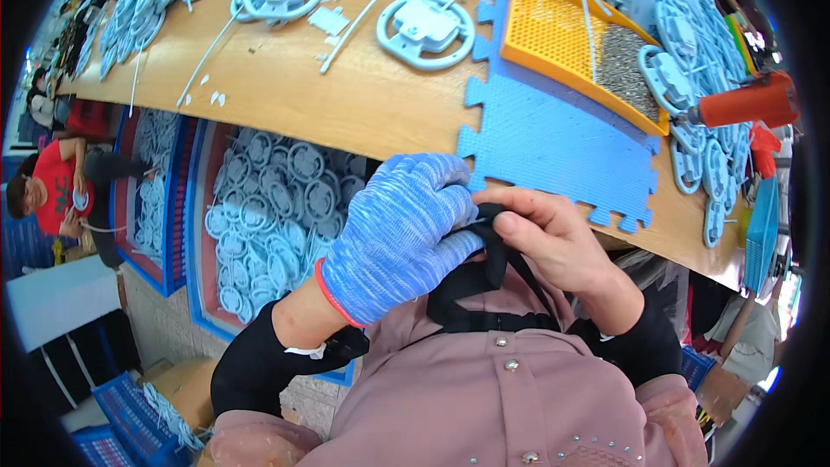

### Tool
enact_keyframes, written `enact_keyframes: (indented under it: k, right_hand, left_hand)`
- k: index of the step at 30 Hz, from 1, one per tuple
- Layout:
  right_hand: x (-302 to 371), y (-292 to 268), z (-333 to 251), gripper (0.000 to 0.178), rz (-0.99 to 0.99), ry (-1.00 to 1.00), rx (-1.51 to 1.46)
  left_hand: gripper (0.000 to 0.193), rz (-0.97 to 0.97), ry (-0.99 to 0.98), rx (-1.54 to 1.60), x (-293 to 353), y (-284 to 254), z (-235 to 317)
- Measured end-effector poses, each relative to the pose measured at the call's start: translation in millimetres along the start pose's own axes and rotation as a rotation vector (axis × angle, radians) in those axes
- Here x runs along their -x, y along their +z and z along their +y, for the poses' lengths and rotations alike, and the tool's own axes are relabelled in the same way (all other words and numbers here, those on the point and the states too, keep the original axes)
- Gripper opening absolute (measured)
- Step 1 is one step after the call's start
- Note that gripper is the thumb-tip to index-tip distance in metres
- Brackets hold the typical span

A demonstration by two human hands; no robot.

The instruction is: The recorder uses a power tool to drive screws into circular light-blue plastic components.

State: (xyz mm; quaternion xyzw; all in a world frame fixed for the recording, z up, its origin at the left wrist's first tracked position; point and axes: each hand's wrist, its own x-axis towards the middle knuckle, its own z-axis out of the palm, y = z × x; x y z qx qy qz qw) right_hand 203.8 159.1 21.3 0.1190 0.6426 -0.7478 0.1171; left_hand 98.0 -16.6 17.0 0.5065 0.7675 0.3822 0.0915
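My left hand (393,238) wears a blue knitted glove with a red cuff. Its fingers are closed on a strip of black cloth (495,261) just in front of my chest. From the other side, my bare right hand (564,246) pinches the same black cloth between thumb and fingers. Loose ends of the cloth hang down against my pink buttoned shirt (467,380). The spot where the fingertips meet is partly hidden by the glove. Both hands are off the wooden table (303,112), close to its near edge.
On the table are a blue foam mat (562,147), a yellow perforated tray (553,26) of small metal pieces, a red-orange power tool (748,104) and several light-blue oval plastic parts (424,30). Crates of parts (199,233) stand at left. A seated person (65,186) is further left.
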Motion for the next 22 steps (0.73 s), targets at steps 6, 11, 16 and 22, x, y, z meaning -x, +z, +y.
enact_keyframes:
  k: [6, 11, 16, 22]
  right_hand:
    - [-1.6, 11.7, -0.9, 0.032, -0.192, 0.168, 0.137]
    - [-23.6, 3.8, 21.4, 0.021, 0.017, 0.002, 0.059]
    - [-24.6, 21.9, 14.0, 0.02, -0.027, -0.109, 0.186]
    - [-22.6, 25.3, 15.9, 0.022, -0.197, -0.376, 0.416]
  left_hand:
    - [0.034, 0.182, -0.207, -0.123, 28.8, -9.0, 25.5]
    - [0.029, -0.343, -0.382, 0.337, 121.0, -18.6, 29.3]
    - [0.035, -0.633, -0.676, 0.475, 129.7, -34.1, 37.1]
    - [0.046, -0.791, -0.867, 0.508, 155.7, -20.9, 31.8]
